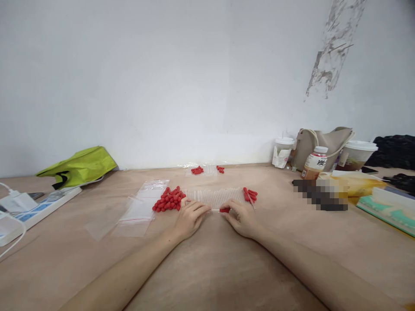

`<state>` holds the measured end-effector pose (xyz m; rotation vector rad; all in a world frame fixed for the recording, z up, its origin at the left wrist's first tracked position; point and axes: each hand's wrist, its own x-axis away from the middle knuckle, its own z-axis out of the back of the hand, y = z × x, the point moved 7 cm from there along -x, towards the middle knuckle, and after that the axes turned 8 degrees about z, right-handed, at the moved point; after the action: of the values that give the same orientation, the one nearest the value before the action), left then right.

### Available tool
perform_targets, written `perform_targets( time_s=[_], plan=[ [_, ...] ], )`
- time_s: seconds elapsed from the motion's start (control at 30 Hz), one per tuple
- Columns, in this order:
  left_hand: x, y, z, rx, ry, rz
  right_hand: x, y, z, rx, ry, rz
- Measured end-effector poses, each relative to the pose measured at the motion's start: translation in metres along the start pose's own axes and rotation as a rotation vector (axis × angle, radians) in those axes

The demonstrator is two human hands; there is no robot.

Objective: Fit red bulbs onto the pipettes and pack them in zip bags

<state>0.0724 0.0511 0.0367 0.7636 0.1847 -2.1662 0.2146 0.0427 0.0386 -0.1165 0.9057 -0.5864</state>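
My left hand [191, 217] is closed, pinching one end of a thin clear tube [215, 210] just above the table. At the tube's other end, the fingers of my right hand [242, 217] are closed on a small red rubber-like piece [224, 210]. Whether the tube sits inside that piece is hidden by the fingers. Behind both hands lies a row of clear tubes [215, 197] side by side. A heap of red pieces [168, 200] rests beside my left hand. Several longer red pieces [250, 194] lie beyond my right hand, with a thin stick across them.
Clear zip bags [142, 203] lie left of the heap. By the wall is a bag of red pieces and tubes [207, 170]. A power strip [42, 211] and lime-green bag [81, 166] occupy the left; a bottle [315, 164], cups [283, 153] and handbag [327, 144] stand right.
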Motion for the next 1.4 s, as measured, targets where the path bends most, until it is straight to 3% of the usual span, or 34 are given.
perform_targets(
  time_s=[0.6, 0.87, 1.4],
  plan=[
    [0.004, 0.0, -0.007, 0.094, -0.043, -0.134, 0.001, 0.002, -0.001, 0.058, 0.001, 0.011],
    [0.003, 0.008, -0.005, -0.004, -0.059, -0.18, 0.001, 0.0, -0.007, 0.075, -0.061, 0.085],
    [0.001, 0.015, -0.009, 0.032, -0.04, -0.142, 0.0, 0.005, -0.014, 0.07, -0.106, 0.09]
  ],
)
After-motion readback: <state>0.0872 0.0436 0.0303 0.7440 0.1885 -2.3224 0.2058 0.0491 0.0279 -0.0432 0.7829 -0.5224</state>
